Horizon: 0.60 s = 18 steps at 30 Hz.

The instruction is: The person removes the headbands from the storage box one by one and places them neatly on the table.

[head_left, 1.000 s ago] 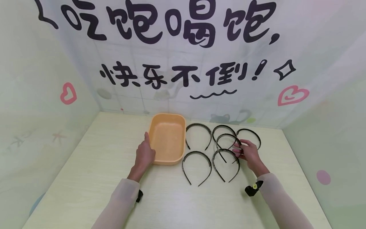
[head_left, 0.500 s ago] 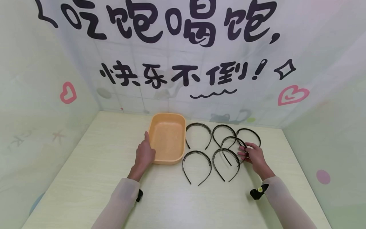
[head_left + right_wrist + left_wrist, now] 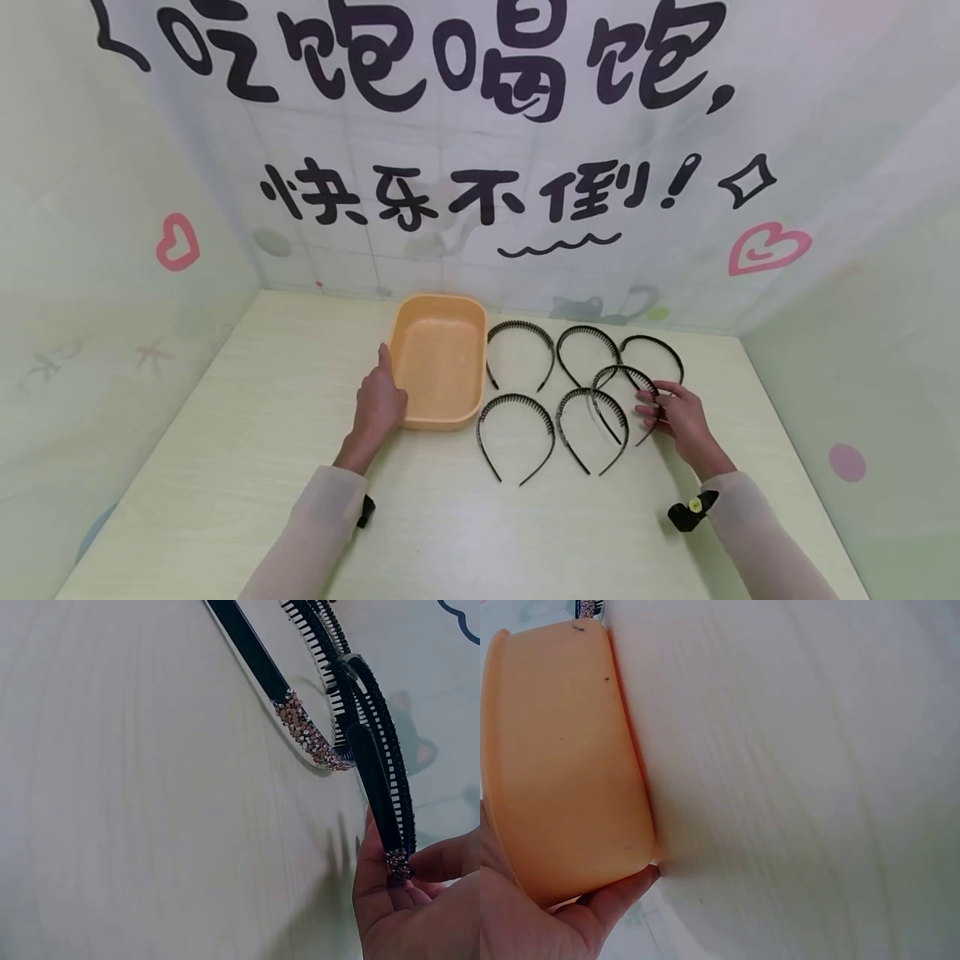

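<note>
My right hand (image 3: 678, 421) pinches a black toothed headband (image 3: 622, 368) by its right arm. In the right wrist view, thumb and fingers hold the headband (image 3: 377, 776) near a sparkly section. It overlaps the front-right headband (image 3: 592, 392) and those behind it in the head view. Another headband (image 3: 307, 735) with pinkish stones shows in the right wrist view. My left hand (image 3: 378, 408) rests against the near left corner of an orange plastic tray (image 3: 442, 423), fingers fairly straight. In the left wrist view, fingers touch the tray's outer wall (image 3: 570, 765).
More headbands lie right of the tray: back left (image 3: 521, 325), back middle (image 3: 588, 330), back right (image 3: 652, 339) and front left (image 3: 516, 398). The pale wooden table (image 3: 450, 525) meets a printed back wall (image 3: 450, 275) and side walls.
My right hand has moved to the right and slightly nearer, drawing the pinched headband along with it. The left hand, tray and other headbands stay in place.
</note>
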### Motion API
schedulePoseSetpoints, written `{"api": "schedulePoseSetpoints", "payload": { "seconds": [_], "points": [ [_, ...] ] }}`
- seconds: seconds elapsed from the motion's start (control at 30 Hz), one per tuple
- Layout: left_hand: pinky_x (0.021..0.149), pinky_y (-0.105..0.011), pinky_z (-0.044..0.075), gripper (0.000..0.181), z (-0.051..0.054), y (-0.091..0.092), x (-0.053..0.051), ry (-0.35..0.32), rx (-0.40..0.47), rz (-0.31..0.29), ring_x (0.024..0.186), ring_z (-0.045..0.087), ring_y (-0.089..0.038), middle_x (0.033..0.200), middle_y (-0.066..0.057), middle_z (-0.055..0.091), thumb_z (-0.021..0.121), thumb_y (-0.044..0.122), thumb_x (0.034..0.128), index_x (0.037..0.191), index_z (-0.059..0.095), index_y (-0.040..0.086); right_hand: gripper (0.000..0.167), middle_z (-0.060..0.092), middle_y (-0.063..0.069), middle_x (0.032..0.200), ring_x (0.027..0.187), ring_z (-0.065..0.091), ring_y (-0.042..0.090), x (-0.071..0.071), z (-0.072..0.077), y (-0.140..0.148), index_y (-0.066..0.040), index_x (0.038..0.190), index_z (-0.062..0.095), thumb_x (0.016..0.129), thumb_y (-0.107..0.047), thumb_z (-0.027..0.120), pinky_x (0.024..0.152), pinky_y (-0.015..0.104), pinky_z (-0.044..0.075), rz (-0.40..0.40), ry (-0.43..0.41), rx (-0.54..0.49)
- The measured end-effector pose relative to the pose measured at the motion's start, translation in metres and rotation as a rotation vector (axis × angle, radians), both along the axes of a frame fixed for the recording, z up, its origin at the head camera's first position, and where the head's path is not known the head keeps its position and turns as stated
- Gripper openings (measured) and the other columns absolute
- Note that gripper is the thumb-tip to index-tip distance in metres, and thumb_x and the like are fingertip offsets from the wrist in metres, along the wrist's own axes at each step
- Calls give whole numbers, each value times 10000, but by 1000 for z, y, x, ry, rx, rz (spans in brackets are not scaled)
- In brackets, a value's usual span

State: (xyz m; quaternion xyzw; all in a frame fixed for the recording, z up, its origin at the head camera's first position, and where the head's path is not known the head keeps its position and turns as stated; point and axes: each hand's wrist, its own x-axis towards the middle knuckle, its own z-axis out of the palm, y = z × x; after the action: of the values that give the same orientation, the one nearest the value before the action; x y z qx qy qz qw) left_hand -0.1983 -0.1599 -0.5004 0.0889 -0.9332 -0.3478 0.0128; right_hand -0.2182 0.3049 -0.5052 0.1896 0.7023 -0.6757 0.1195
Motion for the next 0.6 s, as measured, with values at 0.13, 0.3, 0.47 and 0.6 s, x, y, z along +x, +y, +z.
{"api": "schedulePoseSetpoints", "payload": {
  "seconds": [0.13,0.3,0.47,0.6],
  "points": [
    [522,-351,455,836,-1,-1,0,8,1,-2,630,555,-275,1055,-342,640,503,-71,811,1550,112,-84,410,735,-118,917,788,706,63,2,0,4,-4,1448,331,1044,-74,359,667,245,550,-1,3,0],
    [493,-332,439,835,-2,0,0,11,4,-3,604,550,-267,1040,-334,643,499,-75,811,1551,113,-81,354,744,-111,909,781,708,64,5,0,10,-15,1395,368,1046,-73,357,664,245,554,-3,11,-16],
    [508,-343,450,839,-2,0,0,13,-6,0,624,556,-274,1044,-335,644,507,-73,807,1549,117,-84,378,741,-117,889,773,705,56,6,1,15,-4,1415,355,1042,-64,360,664,242,554,-5,9,-14],
    [539,-358,466,843,-1,0,0,9,-6,7,656,568,-285,1079,-343,637,512,-74,805,1550,118,-82,408,741,-120,888,771,703,52,8,2,21,3,1446,331,1046,-71,361,664,240,554,-17,6,-17]
  ]
}}
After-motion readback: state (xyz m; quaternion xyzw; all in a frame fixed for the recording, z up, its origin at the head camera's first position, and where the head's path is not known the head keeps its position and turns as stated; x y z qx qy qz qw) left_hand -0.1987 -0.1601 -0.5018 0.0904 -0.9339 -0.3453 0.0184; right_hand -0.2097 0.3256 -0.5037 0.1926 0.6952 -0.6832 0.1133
